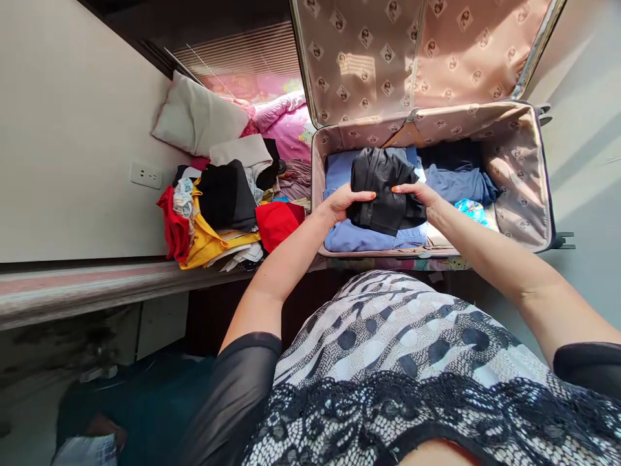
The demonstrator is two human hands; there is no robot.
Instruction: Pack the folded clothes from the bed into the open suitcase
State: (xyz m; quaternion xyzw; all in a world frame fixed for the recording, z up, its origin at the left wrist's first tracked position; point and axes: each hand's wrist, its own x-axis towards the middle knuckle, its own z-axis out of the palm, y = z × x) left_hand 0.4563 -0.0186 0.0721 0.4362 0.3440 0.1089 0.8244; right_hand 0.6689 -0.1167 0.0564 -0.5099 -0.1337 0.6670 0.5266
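Note:
A folded black garment (pixel 383 188) lies inside an open suitcase (pixel 524 188), on top of a folded blue garment (pixel 363 236). My left hand (pixel 342 202) grips the black garment's left edge, thumb on top. On the opposite edge my right hand (pixel 418 193) holds it the same way. Both hands are closed on the cloth. Dark blue clothes (pixel 458 178) fill the suitcase's right half.
The suitcase lid (pixel 417 52) stands open with a patterned beige lining. Left of the case lies a pile of clothes (pixel 218 213) in red, yellow, black and white on the bed. A white pillow (pixel 196 116) and pink bedding (pixel 286 126) lie behind. A wall socket (pixel 145 175) is at left.

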